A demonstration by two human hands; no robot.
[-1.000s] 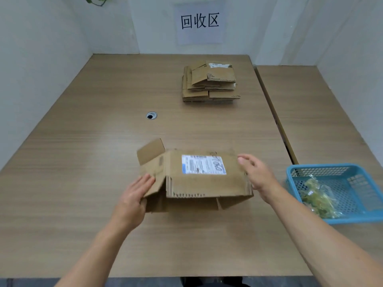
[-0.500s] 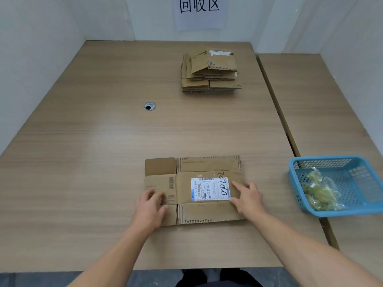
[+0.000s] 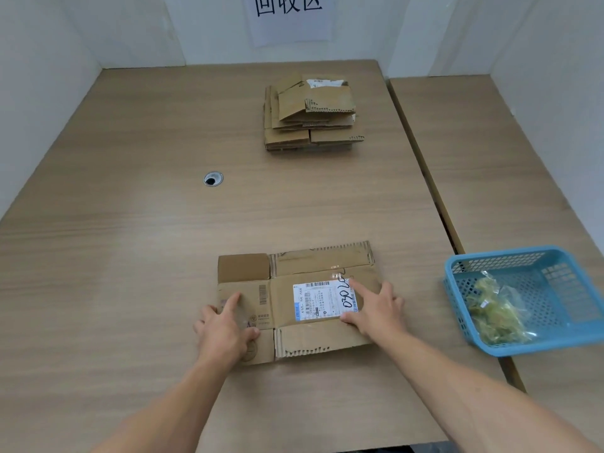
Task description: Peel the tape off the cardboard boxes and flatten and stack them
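Flattened box (image 3: 294, 305) lies flat on the main table (image 3: 130, 223), label (image 3: 322, 302) facing up, a bit back from the near edge at 6 o'clock. From the box, the stack of flattened boxes (image 3: 310, 116) sits well apart at 12 o'clock, with a wide stretch of bare wood between the 2. A cable hole (image 3: 213, 179) is at roughly 11 o'clock. Walls close in the table at 9 and 12 o'clock, and a paper sign (image 3: 291, 18) hangs on the far one.

At 3 o'clock the seam to a second table (image 3: 490, 174) runs past, and the blue basket (image 3: 581, 335) sits across that seam, near the box but not touching it. There's a crinkly plastic bag (image 3: 493, 312) inside it.

Both forearms come in from 6 o'clock. Left hand (image 3: 225, 331) is palm down on the box's left end, index finger straight and pointing to 12 o'clock, thumb lying on the small near flap, and the other fingers bent at the cardboard's left edge. Right hand (image 3: 376, 312) is palm down on the right end, fingers spread wide, with its index tip at the label's far right corner and its thumb along the label's near edge. Neither hand grips anything, they're just pressing the cardboard flat.
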